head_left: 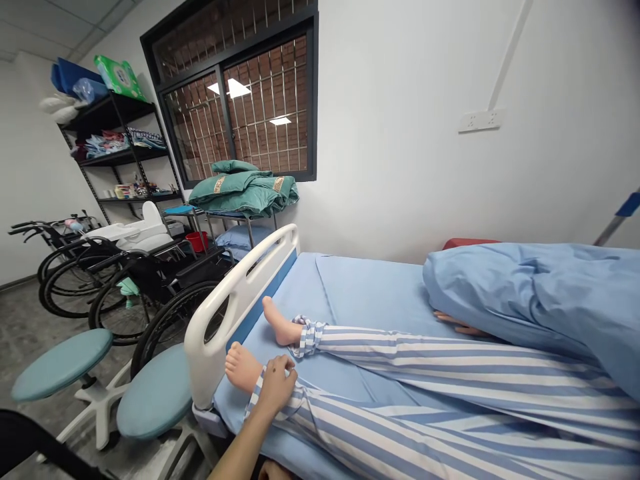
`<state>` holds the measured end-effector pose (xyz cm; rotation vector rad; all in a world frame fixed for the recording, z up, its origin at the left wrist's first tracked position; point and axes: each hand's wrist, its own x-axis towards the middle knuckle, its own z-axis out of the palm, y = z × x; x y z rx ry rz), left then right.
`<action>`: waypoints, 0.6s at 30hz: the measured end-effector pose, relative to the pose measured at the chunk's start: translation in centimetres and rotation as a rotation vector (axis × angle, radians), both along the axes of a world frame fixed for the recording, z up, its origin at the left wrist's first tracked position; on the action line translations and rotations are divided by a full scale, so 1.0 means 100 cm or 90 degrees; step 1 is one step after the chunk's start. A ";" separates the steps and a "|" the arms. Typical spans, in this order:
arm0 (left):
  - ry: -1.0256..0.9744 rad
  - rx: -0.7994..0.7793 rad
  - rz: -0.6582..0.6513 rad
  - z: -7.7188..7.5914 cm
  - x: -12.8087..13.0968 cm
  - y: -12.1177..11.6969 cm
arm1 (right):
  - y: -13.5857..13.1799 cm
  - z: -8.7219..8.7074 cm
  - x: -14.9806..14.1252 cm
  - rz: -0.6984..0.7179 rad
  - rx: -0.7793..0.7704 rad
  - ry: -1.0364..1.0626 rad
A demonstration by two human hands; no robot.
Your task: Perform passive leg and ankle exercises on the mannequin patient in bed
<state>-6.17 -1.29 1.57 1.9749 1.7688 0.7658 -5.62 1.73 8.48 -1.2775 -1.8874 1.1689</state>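
My left hand [277, 385] lies over the near ankle of a manikin-like figure on the bed, its fingers curled round the cuff of the striped trouser leg [345, 421]. The near bare foot [243, 367] sticks out just left of that hand. Beyond it the far foot [281, 323] points up, and the far trouser leg [400, 350] has a bunched cuff. Only a small part of my right hand [274, 471] shows at the bottom edge, below the near leg; its fingers are hidden.
A white footboard [240, 287] closes the bed's left end. A blue quilt [525, 287] covers the right side, with a hand [460, 324] under its edge. Round stools [155, 393], wheelchairs [165, 287] and a shelf [120, 157] stand to the left.
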 end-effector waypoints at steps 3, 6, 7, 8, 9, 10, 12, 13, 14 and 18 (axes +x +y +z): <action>0.050 0.081 -0.007 0.005 -0.003 -0.009 | -0.005 -0.012 -0.024 0.023 -0.008 -0.009; 0.104 0.189 -0.001 0.009 -0.009 -0.020 | -0.003 -0.023 -0.040 0.036 -0.011 -0.015; 0.120 0.219 0.003 0.009 -0.012 -0.024 | -0.003 -0.025 -0.043 0.037 -0.008 -0.017; 0.132 0.241 0.005 0.007 -0.014 -0.028 | -0.002 -0.028 -0.045 0.037 -0.002 -0.018; 0.141 0.257 0.005 0.005 -0.017 -0.032 | -0.002 -0.029 -0.045 0.037 0.006 -0.020; 0.146 0.266 0.000 0.001 -0.018 -0.036 | -0.003 -0.030 -0.044 0.037 0.015 -0.023; 0.133 0.268 -0.018 -0.007 -0.020 -0.044 | -0.006 -0.030 -0.039 0.039 0.039 -0.032; 0.116 0.264 -0.025 -0.011 -0.019 -0.048 | -0.008 -0.030 -0.035 0.043 0.054 -0.038; 0.092 0.257 -0.027 -0.015 -0.018 -0.052 | -0.011 -0.029 -0.032 0.047 0.070 -0.045; -0.028 0.214 -0.008 -0.022 -0.005 -0.065 | -0.019 -0.020 -0.024 0.056 0.138 -0.085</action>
